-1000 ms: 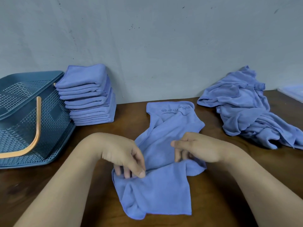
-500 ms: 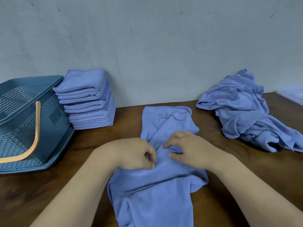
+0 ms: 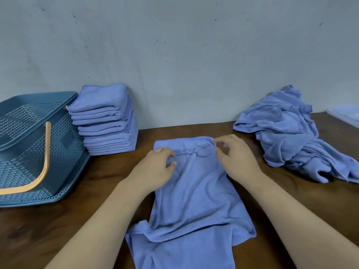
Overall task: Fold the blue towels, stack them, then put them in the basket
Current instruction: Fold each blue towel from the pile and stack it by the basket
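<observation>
Hands [image 3: 153,171] [image 3: 239,160] farther up — towel [image 3: 194,195] beneath

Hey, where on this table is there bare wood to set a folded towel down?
Widest bare table is near left, in front of the basket. Another patch lies between the folded stack and the spread towel; a third, near right, this side of the unfolded pile. The middle is crowded: left hand and right hand are at that towel.

Two bare arms [image 3: 101,220] show from the bottom edge, uncovered all the way up to where the frame cuts them off. The left hand [image 3: 155,169] and right hand [image 3: 237,158] are bare as well (fingernails look short, though blur softens the right hand's).
</observation>
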